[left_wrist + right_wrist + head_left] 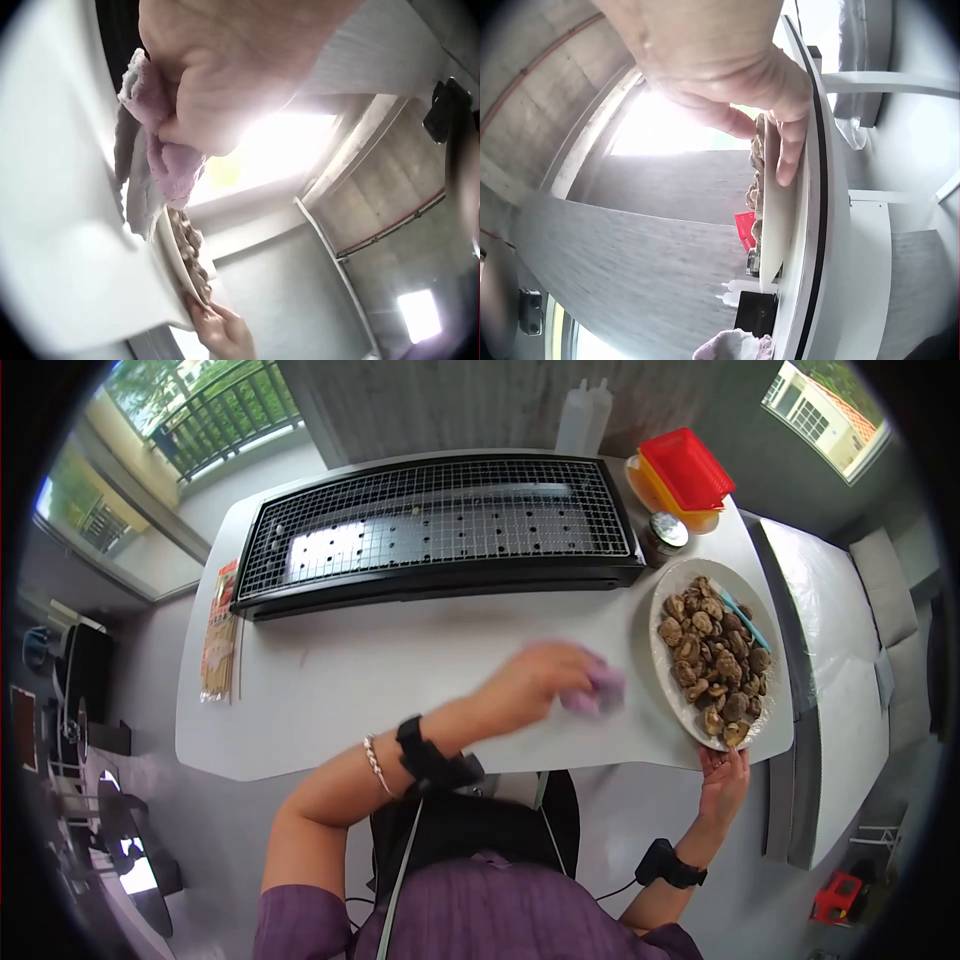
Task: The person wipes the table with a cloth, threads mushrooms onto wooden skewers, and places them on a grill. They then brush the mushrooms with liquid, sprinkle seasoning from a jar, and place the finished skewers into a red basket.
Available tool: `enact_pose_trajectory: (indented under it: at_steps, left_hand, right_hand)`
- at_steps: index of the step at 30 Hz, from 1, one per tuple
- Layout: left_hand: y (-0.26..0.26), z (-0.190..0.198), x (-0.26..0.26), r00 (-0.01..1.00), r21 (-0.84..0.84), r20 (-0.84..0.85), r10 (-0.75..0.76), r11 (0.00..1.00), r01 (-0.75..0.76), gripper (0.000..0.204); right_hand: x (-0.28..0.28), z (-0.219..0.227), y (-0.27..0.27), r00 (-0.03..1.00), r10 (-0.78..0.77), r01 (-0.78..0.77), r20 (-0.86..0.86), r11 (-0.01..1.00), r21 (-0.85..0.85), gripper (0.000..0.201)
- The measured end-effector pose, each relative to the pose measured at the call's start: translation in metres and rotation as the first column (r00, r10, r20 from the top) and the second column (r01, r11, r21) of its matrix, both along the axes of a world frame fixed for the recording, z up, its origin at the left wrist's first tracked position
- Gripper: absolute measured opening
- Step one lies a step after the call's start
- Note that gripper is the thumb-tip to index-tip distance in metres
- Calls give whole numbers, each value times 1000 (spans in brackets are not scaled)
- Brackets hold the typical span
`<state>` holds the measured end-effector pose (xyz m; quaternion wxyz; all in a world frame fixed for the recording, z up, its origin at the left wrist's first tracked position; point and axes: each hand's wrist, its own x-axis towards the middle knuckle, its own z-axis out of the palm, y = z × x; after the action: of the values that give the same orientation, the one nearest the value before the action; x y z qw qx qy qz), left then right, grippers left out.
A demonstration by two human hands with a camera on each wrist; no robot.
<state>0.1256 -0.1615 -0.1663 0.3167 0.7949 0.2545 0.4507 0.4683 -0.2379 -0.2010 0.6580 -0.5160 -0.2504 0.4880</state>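
Observation:
My left hand [535, 680] grips a bunched purple cloth [597, 688] above the white table [400, 710], left of the plate; both look blurred. In the left wrist view the fingers of the hand [225, 82] curl round the cloth [172, 161], which has a pale grey underside. My right hand [724, 785] holds the near rim of the oval white plate [668, 685], heaped with brown mushrooms [715, 650]. In the right wrist view the hand [742, 82] has its thumb above the plate rim and fingers along the underside of the plate [778, 225]. A blue-handled tool [745, 620] lies on the mushrooms.
A black grill with a wire mesh [440, 525] spans the table's back. Skewers in a packet [218, 645] lie at the left. Behind the plate stand a jar [667, 535], red and yellow baskets [687, 468] and white bottles [584, 418]. A bench [850, 660] is at the right.

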Motion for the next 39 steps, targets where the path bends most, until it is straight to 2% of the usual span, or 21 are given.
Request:
enact_pose_trajectory:
  at_steps: [2,3,6,7,8,10,11,13,14,15,16,18,19,20,21,23,24,25,27,35,39]
  left_hand:
    - [19,-12,-33,954,224,-186,235,956,-191,15]
    - [19,-18,-44,923,83,-294,248,969,-234,21]
    - [11,-39,-44,903,30,-344,258,964,-264,28]
    - [5,-30,-43,919,-93,-367,144,977,-190,36]
    - [0,-27,-40,920,-93,-364,146,977,-192,36]
    - [-9,-25,-34,927,-144,-374,20,986,-80,40]
    - [-12,-26,-34,929,-138,-370,32,986,-89,43]
    - [-15,-26,-40,936,-128,-347,61,985,-112,45]
    - [-15,-24,-45,941,-116,-326,88,984,-132,47]
    - [-14,-24,-52,940,-108,-327,95,985,-137,47]
    - [-15,-27,-60,947,-153,-298,120,973,-172,48]
    - [-17,-31,-69,953,-202,-265,150,957,-207,50]
    - [-16,-32,-73,967,-240,-214,140,952,-191,51]
    - [-16,-33,-75,978,-275,-164,129,946,-171,52]
    - [-17,-31,-76,980,-296,-156,126,940,-168,53]
    - [-15,-41,-78,987,-321,-104,124,935,-151,52]
    - [-14,-45,-80,991,-348,-49,124,928,-133,51]
    - [-14,-48,-81,990,-344,-50,131,928,-141,51]
    - [-13,-51,-81,993,-386,36,115,918,-92,51]
    - [-13,-56,-81,992,-338,13,126,934,-114,49]
    - [-15,-54,-80,991,-314,11,133,942,-123,50]
  right_hand:
    - [-4,2,0,998,-63,63,5,998,-4,41]
    - [-2,-1,0,998,-65,65,14,998,-18,41]
    - [3,-6,0,998,-61,62,25,998,-20,40]
    - [3,-6,0,997,-68,68,28,998,-16,39]
    - [2,-6,1,997,-66,66,31,998,-16,39]
    - [-3,-4,0,996,-72,72,43,997,-2,36]
    - [-7,0,-4,997,-68,68,45,998,-2,36]
    - [-21,7,-17,988,-157,157,11,985,-69,28]
    - [-23,-4,-30,988,-153,153,9,986,-62,28]
    - [-23,-29,-51,975,-105,113,198,993,-26,24]
    - [-27,-51,-62,922,-62,67,383,998,-1,24]
    - [-81,-76,-74,804,199,-160,561,980,-119,32]
    - [-107,-87,-69,673,363,-373,645,919,-129,32]
    - [-129,-95,-57,446,387,-510,807,851,-126,28]
    - [-147,-104,-43,192,348,-630,918,761,-157,26]
    - [-173,-134,-16,171,466,-724,868,657,-210,27]
    - [-179,-155,10,34,247,-795,968,594,-124,27]
    - [-182,-170,27,-76,-4,-862,997,503,-64,27]
    - [-194,-168,32,-81,27,-868,996,490,-84,27]
    - [-266,-159,38,-110,303,-875,947,423,-237,26]
    - [-269,-155,32,-119,427,-867,896,395,-303,25]
